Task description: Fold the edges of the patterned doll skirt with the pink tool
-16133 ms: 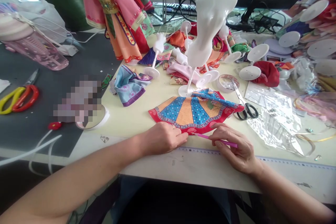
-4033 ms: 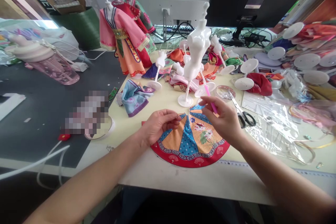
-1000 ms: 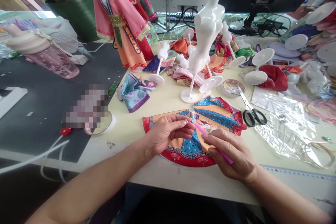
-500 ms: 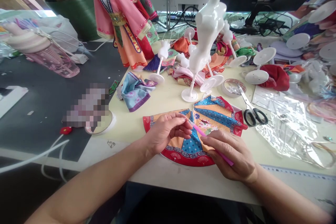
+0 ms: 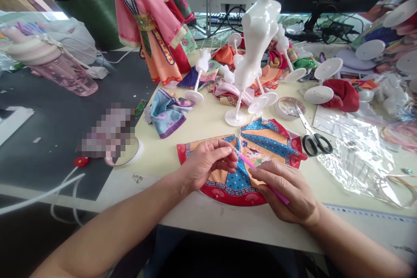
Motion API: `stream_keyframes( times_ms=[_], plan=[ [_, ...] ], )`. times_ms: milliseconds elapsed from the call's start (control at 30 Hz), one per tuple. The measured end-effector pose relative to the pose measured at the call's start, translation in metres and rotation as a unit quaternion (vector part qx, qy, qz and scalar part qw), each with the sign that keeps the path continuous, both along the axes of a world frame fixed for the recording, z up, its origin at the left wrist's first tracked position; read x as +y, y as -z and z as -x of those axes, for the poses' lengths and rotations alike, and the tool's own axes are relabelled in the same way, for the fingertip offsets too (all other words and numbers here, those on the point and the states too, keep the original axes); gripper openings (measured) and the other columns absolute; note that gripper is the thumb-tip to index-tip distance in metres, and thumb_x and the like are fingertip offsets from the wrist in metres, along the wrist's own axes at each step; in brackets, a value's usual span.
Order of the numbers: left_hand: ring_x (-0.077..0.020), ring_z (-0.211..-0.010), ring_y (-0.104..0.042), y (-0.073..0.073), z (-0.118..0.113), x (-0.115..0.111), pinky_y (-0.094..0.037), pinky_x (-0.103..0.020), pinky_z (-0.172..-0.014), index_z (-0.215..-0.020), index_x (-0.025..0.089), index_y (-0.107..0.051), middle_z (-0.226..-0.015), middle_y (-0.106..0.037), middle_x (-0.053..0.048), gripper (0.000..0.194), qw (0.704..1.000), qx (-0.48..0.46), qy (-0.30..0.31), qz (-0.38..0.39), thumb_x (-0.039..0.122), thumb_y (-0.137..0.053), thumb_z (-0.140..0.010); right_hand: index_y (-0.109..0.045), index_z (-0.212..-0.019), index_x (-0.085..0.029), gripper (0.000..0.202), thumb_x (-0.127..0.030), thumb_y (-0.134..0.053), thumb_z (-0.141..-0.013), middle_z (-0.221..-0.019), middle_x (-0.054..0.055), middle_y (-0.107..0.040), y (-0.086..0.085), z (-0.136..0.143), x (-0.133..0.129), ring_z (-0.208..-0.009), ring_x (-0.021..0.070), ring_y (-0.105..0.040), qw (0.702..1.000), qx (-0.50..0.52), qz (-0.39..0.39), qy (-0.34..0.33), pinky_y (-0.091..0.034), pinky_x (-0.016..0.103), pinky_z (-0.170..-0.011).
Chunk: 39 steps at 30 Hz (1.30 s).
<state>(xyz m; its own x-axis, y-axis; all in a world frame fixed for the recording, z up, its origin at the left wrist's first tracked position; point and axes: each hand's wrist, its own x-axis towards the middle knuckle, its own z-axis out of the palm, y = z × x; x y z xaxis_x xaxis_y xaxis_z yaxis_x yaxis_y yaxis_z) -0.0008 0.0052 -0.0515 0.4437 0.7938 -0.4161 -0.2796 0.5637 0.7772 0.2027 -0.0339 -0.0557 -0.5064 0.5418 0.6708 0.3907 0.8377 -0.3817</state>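
A slim pink pen-like stick (image 5: 246, 160) is gripped in my right hand (image 5: 288, 191), its thin tip pointing up and left. My left hand (image 5: 211, 160) is closed, thumb and forefinger pinched together at that tip; whatever they may pinch is too small to make out. Under both hands a small doll-sized skirt (image 5: 239, 178) is fanned out on the table, with blue and orange panels and a red border. My hands and the stick hide parts of it.
Black-handled scissors (image 5: 315, 140) lean on a tape roll (image 5: 289, 107) to the right, beside clear plastic bags (image 5: 355, 160). A white mannequin (image 5: 259, 34) stands behind the skirt. Blue folded cloth (image 5: 169, 113), a dressed mannequin (image 5: 148, 26) and a pink bottle (image 5: 65, 69) are leftward.
Almost nothing differs. Both hands and the pink stick stay in nearly the same place, the stick's tip still at my left fingertips.
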Motion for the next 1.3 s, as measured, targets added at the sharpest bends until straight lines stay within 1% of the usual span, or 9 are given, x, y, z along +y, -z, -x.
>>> stream_keyframes(
  times_ms=[433, 533, 667, 800, 933, 1100, 1300],
  plan=[
    [-0.009, -0.058, -0.063, 0.001, 0.0006, 0.0003, -0.052, -0.02, -0.06, -0.08, 0.012, -0.061, -0.069, -0.066, -0.002, 0.012, 1.0, 0.001, 0.009, 0.002, 0.023, -0.065, -0.079, -0.054, -0.116, -0.014, 0.033, -0.009, -0.05, -0.083, -0.08, 0.007, -0.063, 0.0004, 0.0003, 0.0001, -0.072, 0.0165, -0.061, 1.0, -0.003, 0.008, -0.005, -0.051, 0.029, -0.059],
    [-0.0092, -0.058, -0.062, 0.0008, 0.0007, 0.0002, -0.053, -0.021, -0.06, -0.08, 0.012, -0.061, -0.069, -0.066, -0.002, 0.012, 1.0, 0.002, 0.012, 0.001, 0.023, -0.065, -0.079, -0.056, -0.115, -0.014, 0.032, -0.011, -0.05, -0.083, -0.077, 0.006, -0.062, -0.0005, 0.0006, 0.0002, -0.071, 0.0167, -0.062, 1.0, -0.003, 0.009, -0.004, -0.051, 0.029, -0.058],
    [-0.0095, -0.058, -0.062, 0.0007, 0.0005, -0.0001, -0.053, -0.022, -0.061, -0.081, 0.012, -0.06, -0.069, -0.065, -0.002, 0.01, 1.0, 0.001, 0.015, 0.0, 0.021, -0.063, -0.078, -0.055, -0.116, -0.014, 0.033, -0.01, -0.05, -0.084, -0.08, 0.007, -0.063, -0.0016, 0.0005, -0.0001, -0.071, 0.0164, -0.061, 1.0, 0.001, 0.015, -0.006, -0.051, 0.029, -0.058],
    [-0.0087, -0.054, -0.06, 0.0014, 0.0005, -0.0002, -0.051, -0.021, -0.057, -0.082, 0.013, -0.058, -0.066, -0.062, 0.0, 0.006, 1.0, 0.007, 0.011, 0.0, 0.018, -0.06, -0.079, -0.055, -0.116, -0.014, 0.033, -0.009, -0.049, -0.084, -0.08, 0.007, -0.062, -0.0015, 0.0001, -0.0004, -0.073, 0.0164, -0.061, 1.0, 0.004, 0.011, 0.0, -0.051, 0.029, -0.059],
    [-0.0082, -0.052, -0.059, 0.0008, 0.0005, -0.0004, -0.05, -0.02, -0.054, -0.08, 0.013, -0.058, -0.064, -0.06, 0.001, 0.004, 1.0, 0.005, 0.006, -0.001, 0.016, -0.059, -0.078, -0.055, -0.114, -0.011, 0.032, -0.008, -0.051, -0.083, -0.08, 0.008, -0.062, -0.0004, -0.0007, -0.0005, -0.074, 0.0173, -0.06, 1.0, 0.0, 0.013, -0.011, -0.051, 0.03, -0.059],
    [-0.0081, -0.052, -0.058, -0.0006, -0.0004, -0.0004, -0.05, -0.019, -0.054, -0.082, 0.011, -0.06, -0.064, -0.06, 0.0, 0.007, 1.0, 0.012, 0.0, -0.002, 0.016, -0.059, -0.078, -0.055, -0.112, -0.01, 0.031, -0.007, -0.051, -0.082, -0.08, 0.008, -0.062, -0.0008, -0.0013, -0.0001, -0.074, 0.0174, -0.059, 1.0, -0.006, 0.009, -0.022, -0.05, 0.03, -0.059],
    [-0.0081, -0.054, -0.059, 0.0008, 0.0004, 0.0004, -0.05, -0.019, -0.056, -0.085, 0.01, -0.063, -0.065, -0.06, -0.001, 0.01, 1.0, 0.007, -0.002, 0.001, 0.017, -0.058, -0.079, -0.055, -0.112, -0.011, 0.03, -0.008, -0.05, -0.083, -0.08, 0.007, -0.062, -0.002, -0.0011, 0.0003, -0.074, 0.0166, -0.06, 1.0, -0.014, 0.008, -0.015, -0.051, 0.029, -0.059]
  ],
)
